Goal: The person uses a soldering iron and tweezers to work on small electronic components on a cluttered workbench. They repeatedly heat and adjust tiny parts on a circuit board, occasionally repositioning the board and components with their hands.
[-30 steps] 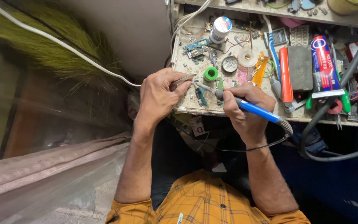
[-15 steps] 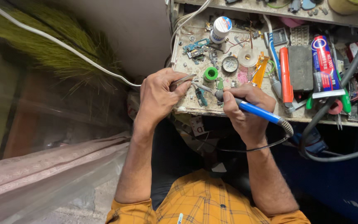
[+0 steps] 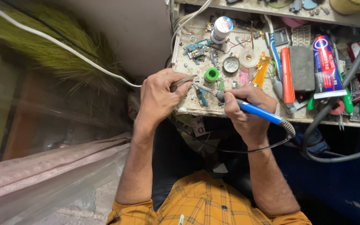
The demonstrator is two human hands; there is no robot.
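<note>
My left hand (image 3: 160,96) grips metal tweezers (image 3: 184,80) whose tips point right over the dirty workbench (image 3: 188,109). My right hand (image 3: 246,109) holds a blue-handled soldering iron (image 3: 260,111); its metal tip (image 3: 203,88) reaches left and meets the tweezer tips above a small dark component on the bench. The iron's black cord loops down under my right wrist. A small circuit board (image 3: 196,48) lies farther back.
On the bench stand a white bottle (image 3: 221,29), a green tape roll (image 3: 211,74), a solder spool (image 3: 248,56), an orange tool (image 3: 287,81), a glue tube (image 3: 325,66) and thick black cables (image 3: 334,112). A white cable (image 3: 63,48) crosses a broom at left.
The soldering iron tip has crept a little left toward the tweezers. Both hands otherwise stay in place.
</note>
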